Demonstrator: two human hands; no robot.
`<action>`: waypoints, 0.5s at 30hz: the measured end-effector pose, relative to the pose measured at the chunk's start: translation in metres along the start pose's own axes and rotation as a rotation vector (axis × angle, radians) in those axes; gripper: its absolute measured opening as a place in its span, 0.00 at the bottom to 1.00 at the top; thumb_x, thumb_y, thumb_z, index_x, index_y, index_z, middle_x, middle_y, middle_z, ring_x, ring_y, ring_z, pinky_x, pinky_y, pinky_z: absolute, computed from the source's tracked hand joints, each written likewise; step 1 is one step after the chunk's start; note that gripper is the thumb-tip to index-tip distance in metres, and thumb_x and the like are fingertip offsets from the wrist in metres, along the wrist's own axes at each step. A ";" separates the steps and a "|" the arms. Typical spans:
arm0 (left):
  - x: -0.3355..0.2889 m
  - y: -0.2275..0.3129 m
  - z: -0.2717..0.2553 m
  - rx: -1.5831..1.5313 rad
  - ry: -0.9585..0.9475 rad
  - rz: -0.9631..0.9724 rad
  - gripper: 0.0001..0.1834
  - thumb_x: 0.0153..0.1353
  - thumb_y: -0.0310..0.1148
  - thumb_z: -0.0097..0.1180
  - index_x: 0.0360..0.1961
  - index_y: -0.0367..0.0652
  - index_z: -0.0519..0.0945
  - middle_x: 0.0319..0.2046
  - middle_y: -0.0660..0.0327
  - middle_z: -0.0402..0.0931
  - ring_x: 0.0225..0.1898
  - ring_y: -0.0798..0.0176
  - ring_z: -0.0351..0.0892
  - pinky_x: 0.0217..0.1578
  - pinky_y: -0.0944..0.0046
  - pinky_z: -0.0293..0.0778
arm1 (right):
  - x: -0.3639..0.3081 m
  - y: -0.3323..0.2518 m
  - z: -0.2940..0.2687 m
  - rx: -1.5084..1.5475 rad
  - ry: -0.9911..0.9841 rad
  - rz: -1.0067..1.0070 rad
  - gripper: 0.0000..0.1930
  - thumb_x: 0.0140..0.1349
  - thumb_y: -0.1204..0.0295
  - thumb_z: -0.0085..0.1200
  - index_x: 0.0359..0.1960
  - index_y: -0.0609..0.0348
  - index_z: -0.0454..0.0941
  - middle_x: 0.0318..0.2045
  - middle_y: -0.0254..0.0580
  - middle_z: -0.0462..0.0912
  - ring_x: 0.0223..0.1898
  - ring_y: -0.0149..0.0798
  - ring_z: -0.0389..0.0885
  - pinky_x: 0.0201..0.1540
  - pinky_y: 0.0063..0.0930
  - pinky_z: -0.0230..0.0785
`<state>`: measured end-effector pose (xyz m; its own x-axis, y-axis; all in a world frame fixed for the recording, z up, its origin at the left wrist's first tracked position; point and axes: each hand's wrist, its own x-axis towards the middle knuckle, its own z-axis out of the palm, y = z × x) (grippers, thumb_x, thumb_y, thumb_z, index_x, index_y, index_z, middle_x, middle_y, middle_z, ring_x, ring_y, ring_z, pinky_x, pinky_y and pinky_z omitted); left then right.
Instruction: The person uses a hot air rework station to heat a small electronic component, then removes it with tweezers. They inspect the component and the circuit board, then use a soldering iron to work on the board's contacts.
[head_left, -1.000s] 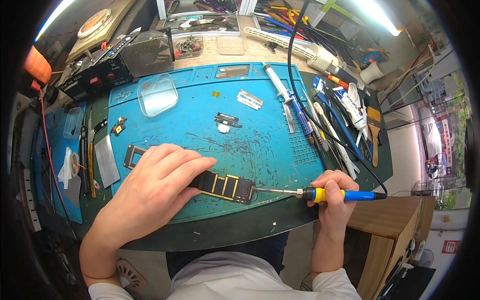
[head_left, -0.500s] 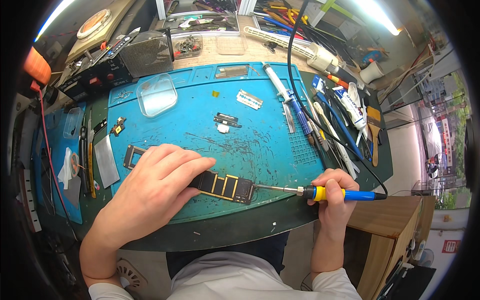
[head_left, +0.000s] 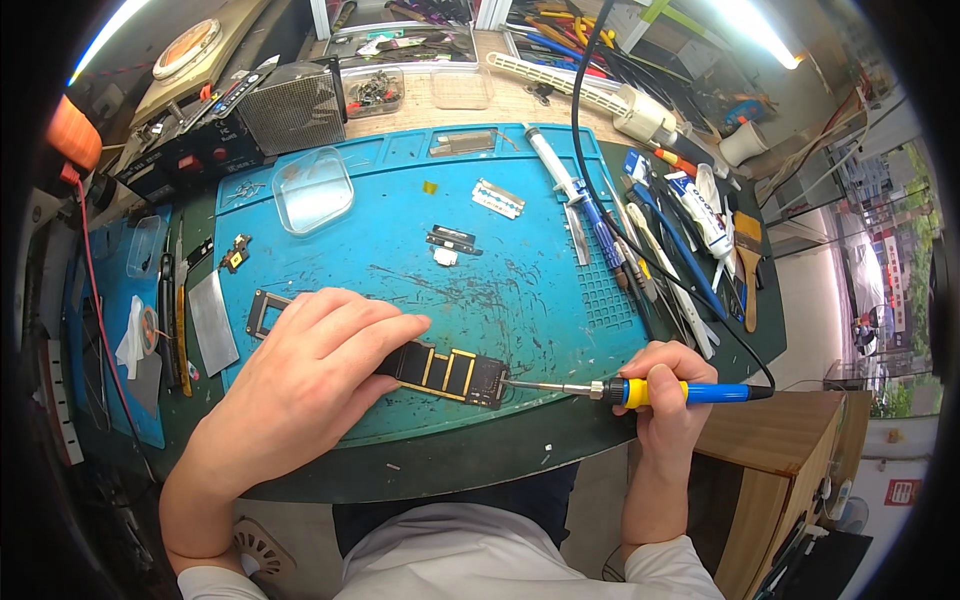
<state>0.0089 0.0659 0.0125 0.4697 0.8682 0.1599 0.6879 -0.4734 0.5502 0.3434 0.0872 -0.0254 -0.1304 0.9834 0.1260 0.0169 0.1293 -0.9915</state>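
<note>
My left hand [head_left: 325, 355] is closed over the middle of a long black circuit board [head_left: 452, 374] with gold-edged sections, which lies on the blue work mat [head_left: 390, 260]. The hand covers the board's centre; a framed end shows at its left. In my right hand [head_left: 668, 385] I grip a soldering iron [head_left: 655, 391] with a blue and yellow handle. Its thin metal tip reaches left to the right end of the board and appears to touch it there. A small black part with a white piece [head_left: 447, 247] lies on the mat beyond the board.
A clear plastic tray [head_left: 314, 190], a razor blade [head_left: 497, 198] and a syringe [head_left: 560, 165] lie on the mat. At right are tweezers, a tube [head_left: 704, 218] and a brush [head_left: 747, 250]. The iron's black cord [head_left: 680, 280] arches over the tools. A metal plate [head_left: 213, 320] is at left.
The iron's tip has shifted slightly at the board's right end, with a small movement of my right hand. My left hand and the board look the same.
</note>
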 end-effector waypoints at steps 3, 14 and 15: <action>0.000 0.000 0.000 0.003 0.000 0.003 0.29 0.52 0.24 0.70 0.58 0.39 0.78 0.51 0.54 0.79 0.53 0.47 0.76 0.57 0.50 0.70 | 0.000 -0.002 0.003 0.008 0.036 0.026 0.10 0.64 0.74 0.54 0.31 0.70 0.84 0.22 0.42 0.81 0.20 0.30 0.79 0.24 0.20 0.70; 0.000 0.000 0.000 0.008 0.005 0.010 0.29 0.52 0.24 0.70 0.57 0.39 0.78 0.51 0.54 0.79 0.53 0.47 0.76 0.57 0.51 0.70 | -0.002 -0.001 -0.002 -0.015 -0.005 0.039 0.09 0.61 0.75 0.55 0.29 0.70 0.85 0.23 0.43 0.83 0.22 0.27 0.76 0.26 0.20 0.65; 0.000 -0.001 0.000 0.006 0.007 0.011 0.29 0.53 0.24 0.70 0.57 0.39 0.78 0.51 0.54 0.79 0.53 0.47 0.76 0.57 0.51 0.70 | -0.002 -0.001 -0.002 -0.016 -0.008 0.038 0.09 0.61 0.75 0.55 0.29 0.70 0.85 0.22 0.43 0.83 0.22 0.27 0.76 0.27 0.20 0.65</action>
<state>0.0088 0.0663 0.0118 0.4734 0.8640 0.1716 0.6859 -0.4838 0.5436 0.3457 0.0851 -0.0249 -0.1377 0.9866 0.0874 0.0382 0.0935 -0.9949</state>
